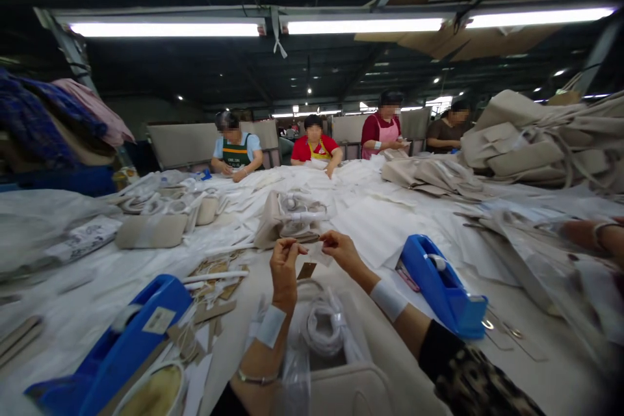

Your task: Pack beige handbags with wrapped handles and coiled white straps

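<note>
My left hand [286, 266] and my right hand [340, 252] are raised close together at the middle, fingertips pinched. Between them hangs a small brown tag [307, 270], with something thin and whitish beside it; the left fingers appear closed on its string. What the right fingers pinch is too small to name. Below my hands lies a beige bag [341, 390] with a coiled, wrapped strap [322, 330] on it. Pieces of white tape cling to both my wrists. Another beige bag [273, 221] with wrapped parts stands just beyond my hands.
Blue tape dispensers stand at left [121, 338] and right [441, 286]. Near the left one are loose tags and strings [214, 279] and a round tub [156, 393]. Beige bags pile up at far right [521, 149]. Several people work across the table; another person's arm [589, 234] reaches in from the right.
</note>
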`<control>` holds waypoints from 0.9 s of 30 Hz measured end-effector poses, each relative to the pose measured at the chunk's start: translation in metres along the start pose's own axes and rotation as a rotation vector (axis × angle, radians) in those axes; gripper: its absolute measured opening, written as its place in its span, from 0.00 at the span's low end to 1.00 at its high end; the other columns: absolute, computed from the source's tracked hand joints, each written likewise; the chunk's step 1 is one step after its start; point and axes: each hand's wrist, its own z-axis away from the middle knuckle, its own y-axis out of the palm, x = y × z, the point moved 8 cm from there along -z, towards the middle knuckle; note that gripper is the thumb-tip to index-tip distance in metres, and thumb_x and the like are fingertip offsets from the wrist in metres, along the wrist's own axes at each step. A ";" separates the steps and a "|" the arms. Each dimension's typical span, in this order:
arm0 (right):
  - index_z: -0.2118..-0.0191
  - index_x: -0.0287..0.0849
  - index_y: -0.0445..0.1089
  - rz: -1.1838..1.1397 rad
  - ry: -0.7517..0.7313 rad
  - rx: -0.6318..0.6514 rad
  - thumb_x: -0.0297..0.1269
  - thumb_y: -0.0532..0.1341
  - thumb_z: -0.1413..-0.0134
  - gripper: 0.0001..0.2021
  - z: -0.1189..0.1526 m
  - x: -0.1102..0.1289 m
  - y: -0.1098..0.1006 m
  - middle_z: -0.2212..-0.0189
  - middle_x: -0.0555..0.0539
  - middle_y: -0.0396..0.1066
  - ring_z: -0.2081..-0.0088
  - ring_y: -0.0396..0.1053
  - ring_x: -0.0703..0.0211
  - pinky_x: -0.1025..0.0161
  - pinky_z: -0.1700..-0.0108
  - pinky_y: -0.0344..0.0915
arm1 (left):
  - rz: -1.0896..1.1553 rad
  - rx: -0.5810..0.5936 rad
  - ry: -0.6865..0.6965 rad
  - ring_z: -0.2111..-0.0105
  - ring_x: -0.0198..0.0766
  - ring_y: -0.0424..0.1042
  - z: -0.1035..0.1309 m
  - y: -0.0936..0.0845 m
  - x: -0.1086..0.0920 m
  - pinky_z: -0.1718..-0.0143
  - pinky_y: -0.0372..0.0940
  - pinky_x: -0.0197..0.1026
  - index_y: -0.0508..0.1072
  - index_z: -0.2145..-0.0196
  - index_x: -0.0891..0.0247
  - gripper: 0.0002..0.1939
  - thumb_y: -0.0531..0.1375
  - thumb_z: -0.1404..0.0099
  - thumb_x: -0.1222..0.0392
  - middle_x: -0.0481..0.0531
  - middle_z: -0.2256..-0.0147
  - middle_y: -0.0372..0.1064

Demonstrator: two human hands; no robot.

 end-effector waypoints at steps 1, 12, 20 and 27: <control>0.68 0.43 0.74 0.007 0.005 -0.007 0.33 0.62 0.65 0.12 0.000 -0.003 -0.004 0.78 0.55 0.70 0.74 0.66 0.60 0.62 0.66 0.62 | 0.024 0.009 0.002 0.70 0.37 0.73 0.000 0.001 -0.001 0.58 0.68 0.43 0.65 0.62 0.62 0.11 0.60 0.38 0.53 0.45 0.75 0.69; 0.68 0.44 0.74 0.022 0.048 -0.022 0.32 0.62 0.66 0.12 0.006 -0.024 -0.017 0.80 0.56 0.69 0.75 0.65 0.60 0.63 0.68 0.60 | 0.021 0.069 0.050 0.76 0.27 0.66 0.002 0.007 -0.011 0.64 0.67 0.37 0.68 0.54 0.62 0.13 0.58 0.36 0.60 0.57 0.50 0.71; 0.68 0.41 0.72 0.024 0.100 -0.009 0.29 0.62 0.66 0.12 0.010 -0.036 -0.017 0.80 0.55 0.67 0.75 0.64 0.61 0.63 0.67 0.60 | 0.027 0.089 0.002 0.72 0.30 0.71 0.004 0.011 -0.008 0.61 0.69 0.38 0.68 0.50 0.62 0.18 0.59 0.37 0.60 0.57 0.49 0.69; 0.63 0.41 0.72 0.043 0.135 0.029 0.27 0.64 0.70 0.19 0.016 -0.035 -0.003 0.75 0.53 0.69 0.71 0.66 0.59 0.60 0.64 0.62 | -0.133 0.181 0.024 0.72 0.34 0.71 0.005 0.017 -0.009 0.64 0.68 0.38 0.72 0.53 0.63 0.15 0.57 0.36 0.58 0.53 0.60 0.73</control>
